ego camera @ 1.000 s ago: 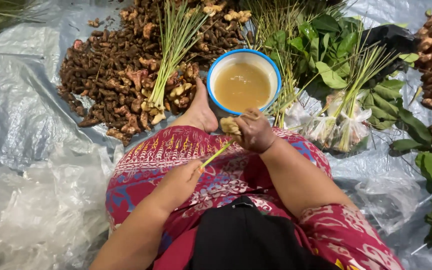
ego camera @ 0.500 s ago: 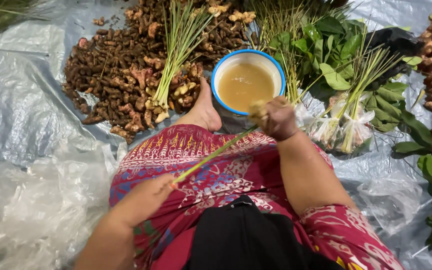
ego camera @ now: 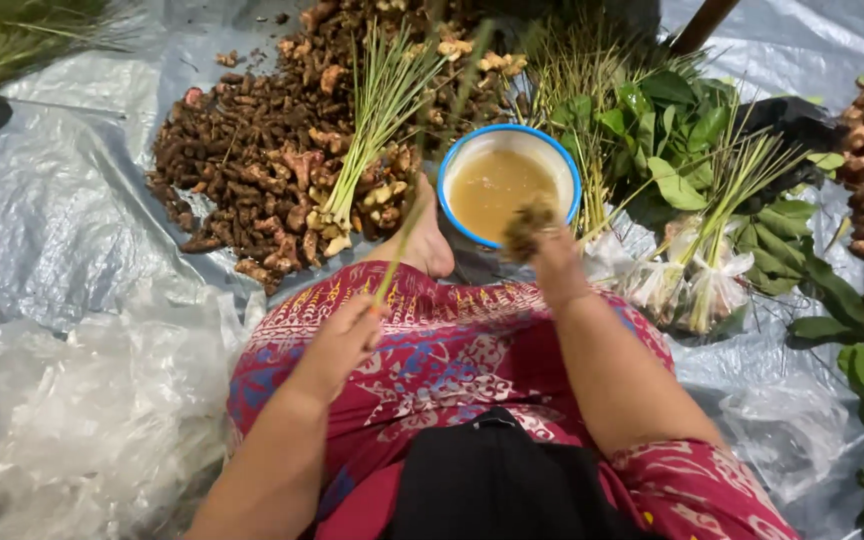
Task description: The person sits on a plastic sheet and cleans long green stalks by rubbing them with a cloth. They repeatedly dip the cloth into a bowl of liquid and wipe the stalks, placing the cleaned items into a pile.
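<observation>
Two hands busy, left hand [ego camera: 337,340] pinching stalk [ego camera: 404,230], bowl [ego camera: 508,185] near

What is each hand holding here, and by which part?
The left hand pinches a green stalk at its lower end. The right hand holds a blurred brownish clump over the bowl; grip unclear.

Bowl [ego camera: 508,180] sits between root pile [ego camera: 252,170] left and leaves [ego camera: 682,140] right.
</observation>
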